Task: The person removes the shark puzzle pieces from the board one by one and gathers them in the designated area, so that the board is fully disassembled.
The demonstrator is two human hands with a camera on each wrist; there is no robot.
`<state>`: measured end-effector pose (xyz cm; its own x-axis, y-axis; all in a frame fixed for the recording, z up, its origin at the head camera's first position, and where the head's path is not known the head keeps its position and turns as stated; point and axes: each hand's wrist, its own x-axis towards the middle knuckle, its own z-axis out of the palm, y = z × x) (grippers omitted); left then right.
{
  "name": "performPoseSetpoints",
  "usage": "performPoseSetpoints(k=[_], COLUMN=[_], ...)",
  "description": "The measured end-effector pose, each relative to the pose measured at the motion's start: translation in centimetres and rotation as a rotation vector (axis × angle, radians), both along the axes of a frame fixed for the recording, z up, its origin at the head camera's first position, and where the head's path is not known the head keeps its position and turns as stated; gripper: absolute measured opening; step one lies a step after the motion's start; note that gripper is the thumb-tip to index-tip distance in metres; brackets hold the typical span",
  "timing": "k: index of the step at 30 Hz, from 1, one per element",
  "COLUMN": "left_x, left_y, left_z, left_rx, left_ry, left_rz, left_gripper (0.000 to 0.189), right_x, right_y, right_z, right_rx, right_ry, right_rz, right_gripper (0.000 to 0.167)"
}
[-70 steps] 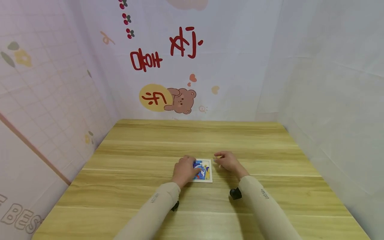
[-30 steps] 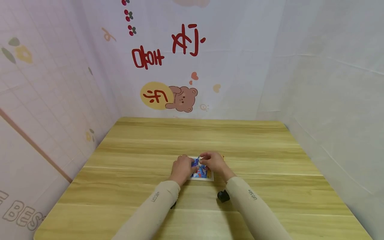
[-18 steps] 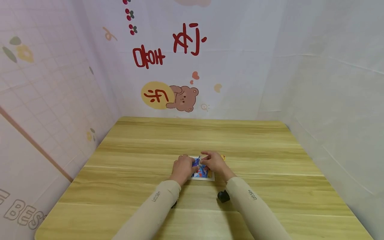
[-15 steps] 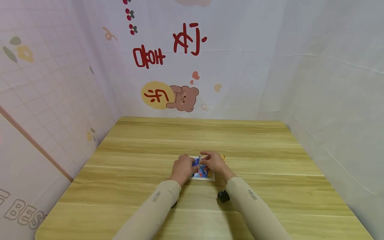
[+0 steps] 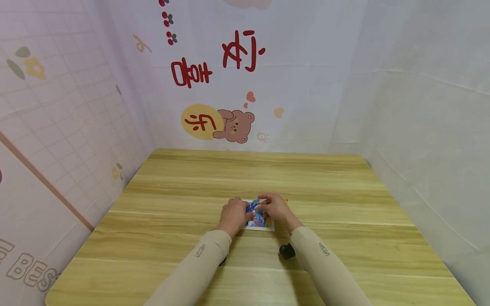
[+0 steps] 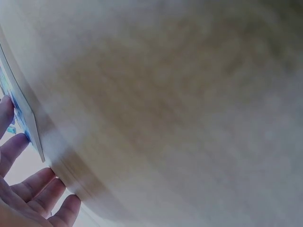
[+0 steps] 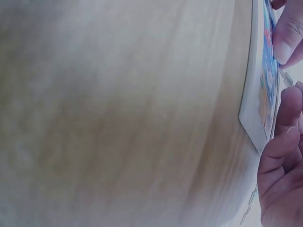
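In the head view, a small square picture board with a white frame and a blue, colourful picture [image 5: 262,222] lies flat on the light wooden table [image 5: 191,199], near the middle and close to the person. The left hand [image 5: 235,214] rests on the left part of the board with bent fingers, and the right hand [image 5: 274,209] is on its upper right part; the two hands are close together and almost touch over the picture. The right hand's fingertips seem to pinch a small piece over the picture, but it is too small to say more. A small orange bit [image 5: 285,201] lies on the table just behind the right hand. In the left wrist view, the left hand's fingers [image 6: 33,189] are loosely bent, and two of them lie on the board's edge [image 6: 28,124]. In the right wrist view, the right hand's fingers [image 7: 284,142] curl beside the white frame of the board [image 7: 255,109], and one fingertip [image 7: 289,38] presses on the picture.
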<state>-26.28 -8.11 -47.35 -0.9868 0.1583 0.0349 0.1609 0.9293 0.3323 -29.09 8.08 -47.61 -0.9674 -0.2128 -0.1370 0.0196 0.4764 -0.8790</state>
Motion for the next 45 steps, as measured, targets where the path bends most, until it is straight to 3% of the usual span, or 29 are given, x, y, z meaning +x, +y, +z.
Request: performPoseSetpoints(k=[7, 15, 22, 30, 45], left_x=[0.1, 0.3, 0.3, 0.3, 0.3], left_y=[0.1, 0.1, 0.2, 0.4, 0.3], left_z=[0.1, 0.0, -0.1, -0.3, 0.0], left_rx=[-0.004, 0.001, 0.015, 0.025, 0.044], left_ry=[0.007, 0.026, 0.029, 0.015, 0.017], left_rz=[0.001, -0.004, -0.007, -0.003, -0.007], left_gripper=[0.03, 0.033, 0.032, 0.034, 0.034], right_x=[-0.4, -1.7, -1.8, -1.3, -1.4], right_y=[1.4, 5.8, 10.3, 14.4, 14.4], right_z=[0.5, 0.6, 0.4, -0.6, -0.8], right_rx=[-0.072, -0.129, -0.082, -0.041, 0.028], right_ry=[-0.029, -0.038, -0.045, -0.083, -0.066], right_rz=[-0.009, -0.033, -0.088, -0.093, -0.071], right_gripper=[0.042, 0.046, 0.048, 0.049, 0.046])
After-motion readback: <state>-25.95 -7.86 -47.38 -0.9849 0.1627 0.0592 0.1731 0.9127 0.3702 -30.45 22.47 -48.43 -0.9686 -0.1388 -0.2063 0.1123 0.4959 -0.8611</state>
